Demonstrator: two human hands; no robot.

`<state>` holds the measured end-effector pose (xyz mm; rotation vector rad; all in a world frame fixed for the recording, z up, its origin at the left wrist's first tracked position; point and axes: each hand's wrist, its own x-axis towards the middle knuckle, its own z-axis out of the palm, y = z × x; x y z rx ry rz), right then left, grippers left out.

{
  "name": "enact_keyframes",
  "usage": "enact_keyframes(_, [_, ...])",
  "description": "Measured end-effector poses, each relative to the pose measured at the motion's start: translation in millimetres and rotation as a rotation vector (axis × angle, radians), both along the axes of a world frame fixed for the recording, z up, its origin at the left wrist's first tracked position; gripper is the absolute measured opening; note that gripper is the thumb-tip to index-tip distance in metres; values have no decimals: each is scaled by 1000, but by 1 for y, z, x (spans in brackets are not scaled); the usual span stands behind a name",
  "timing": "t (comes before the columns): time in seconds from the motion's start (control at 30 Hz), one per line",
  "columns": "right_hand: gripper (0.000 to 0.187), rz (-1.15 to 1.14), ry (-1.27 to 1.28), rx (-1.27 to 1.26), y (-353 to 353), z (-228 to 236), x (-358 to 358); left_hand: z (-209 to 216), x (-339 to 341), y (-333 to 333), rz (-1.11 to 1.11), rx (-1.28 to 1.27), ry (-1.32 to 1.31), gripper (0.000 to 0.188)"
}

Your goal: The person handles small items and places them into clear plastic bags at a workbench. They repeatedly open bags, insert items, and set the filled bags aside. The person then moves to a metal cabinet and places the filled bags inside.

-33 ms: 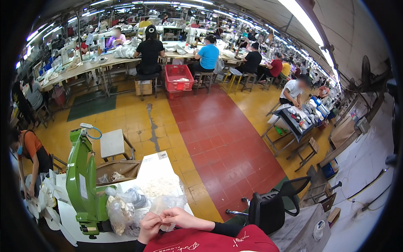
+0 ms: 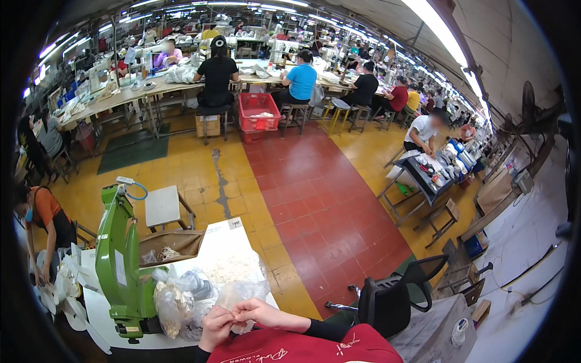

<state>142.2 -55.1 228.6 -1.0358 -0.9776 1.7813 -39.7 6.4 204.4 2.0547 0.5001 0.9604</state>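
My left hand (image 2: 216, 327) and my right hand (image 2: 259, 313) meet at the near edge of the white table (image 2: 225, 241), their fingertips pinched together. Both hands are closed, and whatever lies between the fingers is too small or hidden to make out. Just beyond them are clear plastic bags (image 2: 237, 293), one of them holding beige pieces (image 2: 172, 313). A spread of small whitish pieces (image 2: 231, 267) lies on the table past the bags. To the left of my hands stands a green machine (image 2: 124, 266) with a tall curved arm.
A brown bin (image 2: 187, 243) with scraps sits behind the bags, near a pale stool (image 2: 162, 207). On the right is a black office chair (image 2: 387, 302) beside a grey-covered table (image 2: 433, 330). A person in orange (image 2: 47, 212) bends over white material at far left. Other people sit at sewing tables beyond.
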Motion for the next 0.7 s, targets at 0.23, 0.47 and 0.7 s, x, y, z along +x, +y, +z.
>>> enact_keyframes(0.23, [13, 151, 618, -380, 3, 7, 16, 18, -10, -1, -94, -152, 13, 15])
enact_keyframes(0.47, [13, 78, 813, -487, 20, 61, 30, 71, 5, 13, -87, -103, -36, 13])
enact_keyframes(0.7, [15, -705, 957, 900, -53, 156, 132, 50, -33, 6, 347, -385, -336, 3])
